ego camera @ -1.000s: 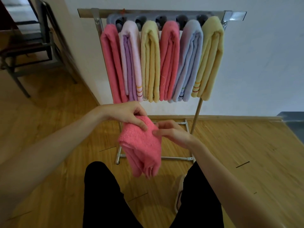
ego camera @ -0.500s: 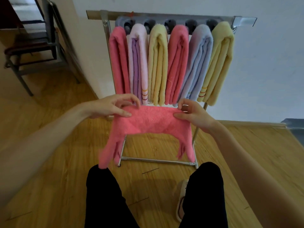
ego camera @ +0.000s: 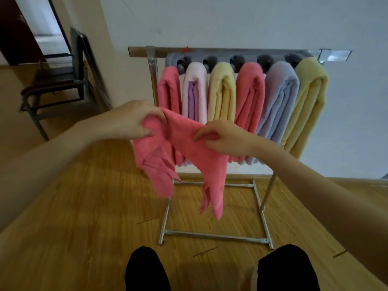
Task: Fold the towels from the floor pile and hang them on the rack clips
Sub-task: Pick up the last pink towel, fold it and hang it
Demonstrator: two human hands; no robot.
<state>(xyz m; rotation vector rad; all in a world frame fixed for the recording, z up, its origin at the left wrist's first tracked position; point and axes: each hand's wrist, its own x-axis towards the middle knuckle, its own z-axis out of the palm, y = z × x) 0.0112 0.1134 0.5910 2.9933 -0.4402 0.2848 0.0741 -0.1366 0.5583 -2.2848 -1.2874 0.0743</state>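
Left hand (ego camera: 134, 119) clutches one bunched end of the pink terry towel (ego camera: 184, 152); right hand (ego camera: 225, 139) pinches its other edge. Towel hangs between them before the metal rack (ego camera: 231, 52), which holds six folded towels (ego camera: 249, 106).

head-worn view, looking down, near rack (ego camera: 228, 53)

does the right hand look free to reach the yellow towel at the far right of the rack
Probably not yet: the right hand is pinching the pink towel held with the left hand. Nothing stands between it and the yellow towel.
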